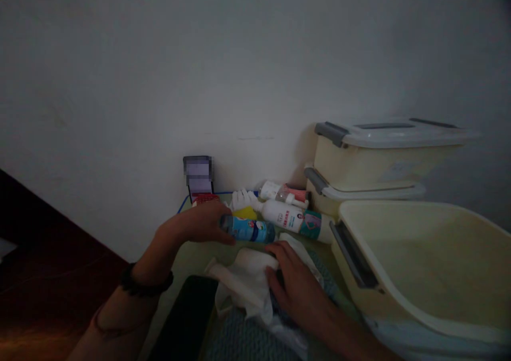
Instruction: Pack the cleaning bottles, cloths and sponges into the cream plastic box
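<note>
My left hand is closed round one end of a small clear bottle with a blue label, which lies on its side in the grip. To the right, the fingers of my right hand curl over a crumpled white cloth or tissue and appear to grip its edge. Beneath that white bundle shows a grey-blue knitted fabric. Just behind the small bottle lies a larger white bottle with a green and pink label. A white glove and something yellow are beside it.
An uncovered cream bin with a grey handle stands at right. Lidded cream bins are stacked behind it. Against the wall leans a phone. A clear pump bottle lies at the back. A dark object sits in front.
</note>
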The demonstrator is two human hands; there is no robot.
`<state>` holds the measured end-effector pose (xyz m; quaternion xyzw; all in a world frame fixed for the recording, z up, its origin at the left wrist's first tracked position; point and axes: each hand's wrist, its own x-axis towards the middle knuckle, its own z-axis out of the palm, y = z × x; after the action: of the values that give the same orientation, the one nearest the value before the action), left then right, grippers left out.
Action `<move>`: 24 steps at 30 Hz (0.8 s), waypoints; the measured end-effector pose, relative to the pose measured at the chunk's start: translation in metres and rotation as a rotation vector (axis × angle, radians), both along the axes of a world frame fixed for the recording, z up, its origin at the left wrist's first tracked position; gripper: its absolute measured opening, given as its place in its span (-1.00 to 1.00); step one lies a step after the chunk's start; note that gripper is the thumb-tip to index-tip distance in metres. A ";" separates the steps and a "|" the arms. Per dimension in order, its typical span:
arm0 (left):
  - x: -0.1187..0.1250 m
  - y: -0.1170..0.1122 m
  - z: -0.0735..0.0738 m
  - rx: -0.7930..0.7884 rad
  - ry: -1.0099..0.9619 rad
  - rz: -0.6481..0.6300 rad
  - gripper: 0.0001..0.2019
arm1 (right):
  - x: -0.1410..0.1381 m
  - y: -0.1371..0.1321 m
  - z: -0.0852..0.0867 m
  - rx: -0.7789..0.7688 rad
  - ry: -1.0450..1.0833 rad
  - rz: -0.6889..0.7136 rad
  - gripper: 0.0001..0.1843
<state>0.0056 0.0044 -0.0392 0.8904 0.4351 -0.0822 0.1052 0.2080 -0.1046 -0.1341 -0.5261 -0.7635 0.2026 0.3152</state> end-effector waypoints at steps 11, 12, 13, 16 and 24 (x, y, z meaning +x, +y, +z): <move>-0.008 0.002 0.014 -0.007 -0.256 0.157 -0.48 | -0.001 0.000 0.003 -0.035 -0.007 0.002 -0.66; -0.009 0.004 0.014 0.001 -0.284 0.160 -0.49 | -0.001 0.000 0.003 -0.039 -0.009 0.000 -0.66; -0.010 0.004 0.014 0.014 -0.315 0.158 -0.49 | -0.001 0.000 0.004 -0.040 -0.011 0.000 -0.67; -0.013 0.005 0.016 0.059 -0.411 0.140 -0.50 | -0.001 -0.001 0.004 -0.042 -0.019 0.003 -0.67; -0.015 0.007 0.010 0.027 -0.706 0.149 -0.32 | -0.001 -0.001 0.004 -0.053 -0.027 -0.001 -0.65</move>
<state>-0.0093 0.0113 -0.0291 0.8311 0.4369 0.2438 0.2429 0.2074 -0.1060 -0.1302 -0.5375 -0.7617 0.2155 0.2906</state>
